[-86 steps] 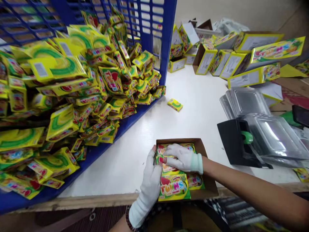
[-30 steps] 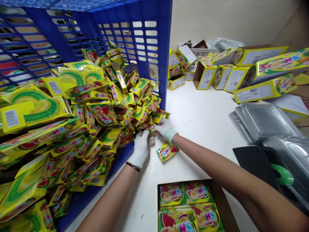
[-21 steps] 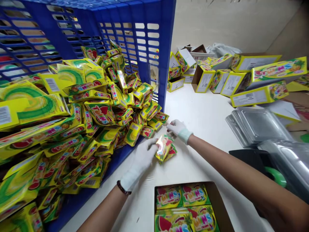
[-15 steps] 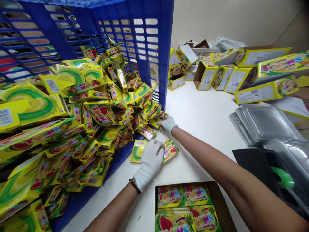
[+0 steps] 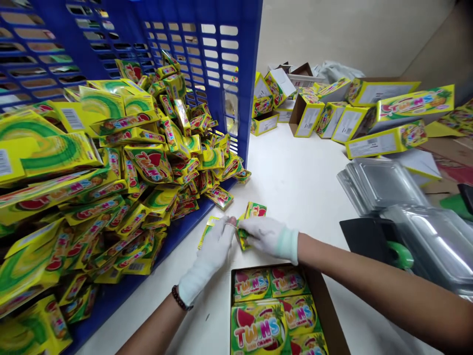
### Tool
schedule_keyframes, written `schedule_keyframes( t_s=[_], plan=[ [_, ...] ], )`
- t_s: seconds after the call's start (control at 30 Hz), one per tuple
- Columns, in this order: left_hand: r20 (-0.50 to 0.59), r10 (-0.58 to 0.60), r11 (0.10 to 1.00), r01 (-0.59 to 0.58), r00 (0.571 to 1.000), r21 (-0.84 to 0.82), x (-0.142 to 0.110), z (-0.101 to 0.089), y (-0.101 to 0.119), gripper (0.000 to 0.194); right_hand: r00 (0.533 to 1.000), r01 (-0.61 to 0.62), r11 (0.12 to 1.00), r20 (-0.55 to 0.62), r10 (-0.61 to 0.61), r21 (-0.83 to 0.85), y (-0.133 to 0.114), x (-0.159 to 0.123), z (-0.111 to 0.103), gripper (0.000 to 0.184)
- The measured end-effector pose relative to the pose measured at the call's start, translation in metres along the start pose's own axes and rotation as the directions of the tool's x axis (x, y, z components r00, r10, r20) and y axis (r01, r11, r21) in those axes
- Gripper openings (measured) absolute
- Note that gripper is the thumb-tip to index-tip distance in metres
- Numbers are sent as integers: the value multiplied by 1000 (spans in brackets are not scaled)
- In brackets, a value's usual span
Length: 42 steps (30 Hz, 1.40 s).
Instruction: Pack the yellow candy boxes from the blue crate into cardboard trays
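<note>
My right hand [image 5: 269,237], in a white glove with a pale green cuff, is closed on a small yellow Twins box [image 5: 242,238]. Another such box [image 5: 255,209] shows just beyond its fingers. Close by on the left is my left hand [image 5: 216,244], gloved too, with its fingers bent together and one bare fingertip showing. What its fingers hold, if anything, is hidden. Partly under it lies a yellow and green box [image 5: 207,229]. Below both hands stands an open carton [image 5: 327,301] with several Twins boxes packed in rows, fronts up.
A blue crate [image 5: 248,64] on the left spills a heap of Twins boxes [image 5: 150,162]. One loose box [image 5: 220,197] lies by its edge. Yellow cartons [image 5: 308,116] line the back. Clear plastic trays [image 5: 391,185] and a black item with a green ring [image 5: 401,255] sit at right.
My right hand has come back from the crate's corner to beside my left hand and now grips a box. My left hand has shifted slightly left, over the yellow and green box.
</note>
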State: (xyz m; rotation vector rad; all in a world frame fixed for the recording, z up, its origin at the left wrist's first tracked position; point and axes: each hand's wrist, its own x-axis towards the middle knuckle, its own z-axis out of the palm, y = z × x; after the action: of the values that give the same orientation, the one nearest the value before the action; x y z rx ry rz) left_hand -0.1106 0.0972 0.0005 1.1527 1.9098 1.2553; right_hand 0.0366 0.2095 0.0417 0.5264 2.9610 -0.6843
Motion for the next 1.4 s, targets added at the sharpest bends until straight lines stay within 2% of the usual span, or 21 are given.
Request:
schedule_keyframes(
  t_s=[0.1,0.17,0.23,0.3,0.4,0.43,0.5,0.57,0.67,0.77,0.87,0.97,1.1,1.23,1.3,1.4],
  plan=[
    [111,-93,988,78,989,137,3,13,-4,34,1000,6,994,27,-4,-106,17,10,-1,21],
    [121,-117,979,94,986,183,9,19,-4,38,1000,15,972,10,-13,-235,29,18,-13,26],
    [120,-82,973,53,989,222,16,23,-4,46,998,57,937,17,-54,-344,40,26,-23,42],
    [141,-34,955,-9,989,295,22,24,-5,56,992,117,915,82,-92,-387,50,32,-27,66],
    [182,-10,920,-63,983,388,25,25,-7,64,960,203,952,236,-148,-228,66,33,-15,97],
    [189,4,912,-81,982,403,24,25,-7,65,955,218,964,238,-178,-154,71,31,-9,103],
    [193,67,898,-144,979,415,23,26,-7,66,963,236,970,148,-225,-63,78,23,3,112],
    [180,178,891,-236,967,388,23,29,-6,62,970,243,968,23,-242,-62,82,15,11,109],
    [144,389,859,-415,910,299,26,36,-12,52,960,235,968,-135,-245,-87,87,1,19,103],
    [69,489,840,-490,870,232,28,44,-28,55,933,228,971,-269,-238,-69,100,-15,27,114],
    [49,467,868,-469,883,162,25,53,-42,67,922,214,977,-333,-196,18,116,-28,38,126],
    [58,437,892,-441,898,99,25,64,-44,85,896,241,961,-412,-168,132,121,-25,50,128],
    [93,422,904,-427,902,40,29,75,-41,99,859,340,927,-453,-238,157,107,-7,58,112],
    [142,446,887,-458,884,65,34,70,-36,109,886,288,953,-402,-230,90,99,0,54,95],
    [236,423,876,-461,875,140,36,61,-27,100,897,282,954,-382,-224,101,101,-1,51,90],
    [347,355,860,-449,868,242,41,42,-11,64,902,295,928,-388,-191,229,103,-2,45,93]
  ],
)
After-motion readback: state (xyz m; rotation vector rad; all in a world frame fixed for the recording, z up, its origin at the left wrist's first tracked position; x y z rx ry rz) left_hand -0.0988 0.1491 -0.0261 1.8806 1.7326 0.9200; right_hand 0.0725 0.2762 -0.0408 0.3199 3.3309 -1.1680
